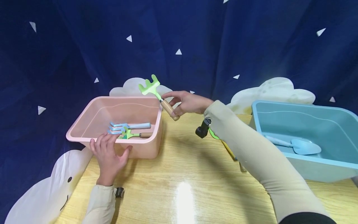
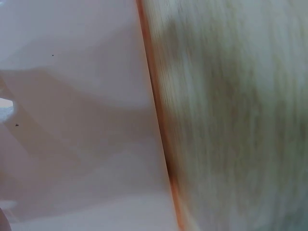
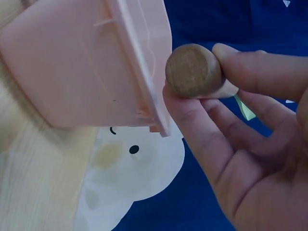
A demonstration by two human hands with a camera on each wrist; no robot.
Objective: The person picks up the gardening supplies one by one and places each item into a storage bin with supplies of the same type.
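Wooden table (image 1: 179, 174), green rake (image 1: 156, 93) in hands.

Head cam sits up high & looks forward and down over the desk (image 1: 179, 174), w/ the pink tub (image 1: 84, 132) on its left side and the blue tub (image 1: 305, 107) on its right. Left wrist cam is v. close, blurry: just pink tub wall (image 2: 72, 120) beside desk wood (image 2: 240, 120). Right wrist cam looks from close behind the right hand (image 3: 250, 159), past the pink tub's outside (image 3: 72, 72). All 3 views share the pink tub and desk.
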